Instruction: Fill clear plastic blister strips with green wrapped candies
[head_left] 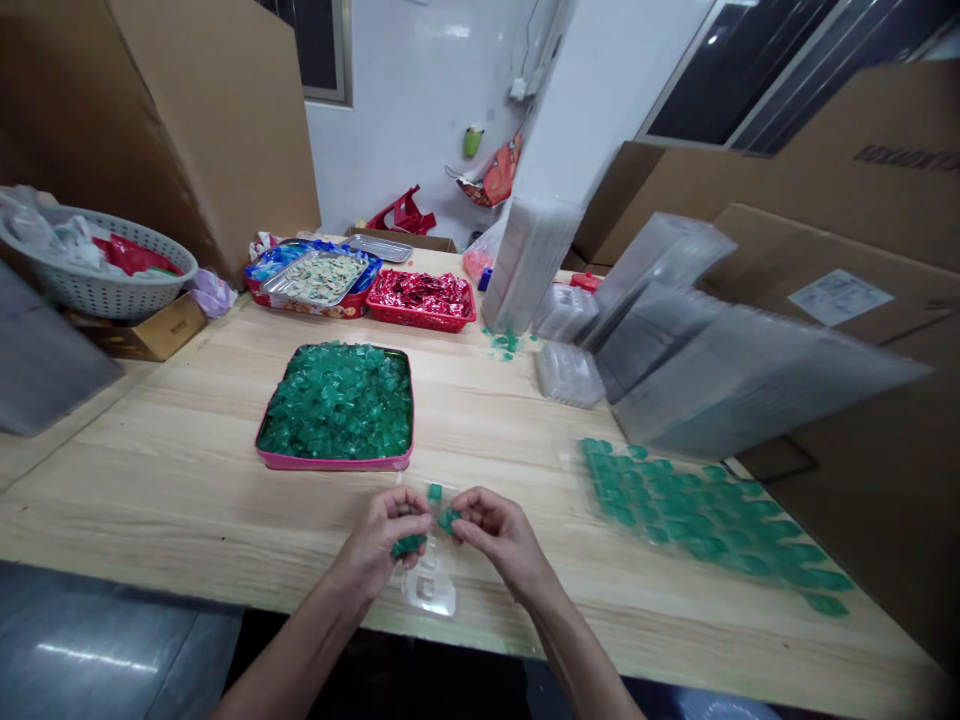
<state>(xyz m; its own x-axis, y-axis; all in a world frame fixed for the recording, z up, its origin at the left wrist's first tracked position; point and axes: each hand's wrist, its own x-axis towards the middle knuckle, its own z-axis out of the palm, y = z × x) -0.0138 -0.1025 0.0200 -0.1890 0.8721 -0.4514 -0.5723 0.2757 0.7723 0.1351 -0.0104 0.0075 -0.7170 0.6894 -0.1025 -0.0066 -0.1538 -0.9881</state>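
Note:
My left hand (391, 532) is curled around several small green translucent pieces (407, 546), which show below its fingers. Between the thumb and fingers of my right hand (491, 528) is one green piece (448, 520). Both hands are over a clear plastic tray (431, 594) with molded compartments, lying close to the table's front edge. Another green piece (434, 492) sits near the far end of this tray. Beyond my left hand stands a pink-rimmed square tin (334, 464) heaped with the same green pieces.
Clear trays filled with green pieces (697, 510) lie at the right. Behind them stand stacks of clear plastic trays (675, 350). A red basket of red packets (424, 318) and a metal tray (289, 288) are at the back. A grey basket (120, 285) stands at left.

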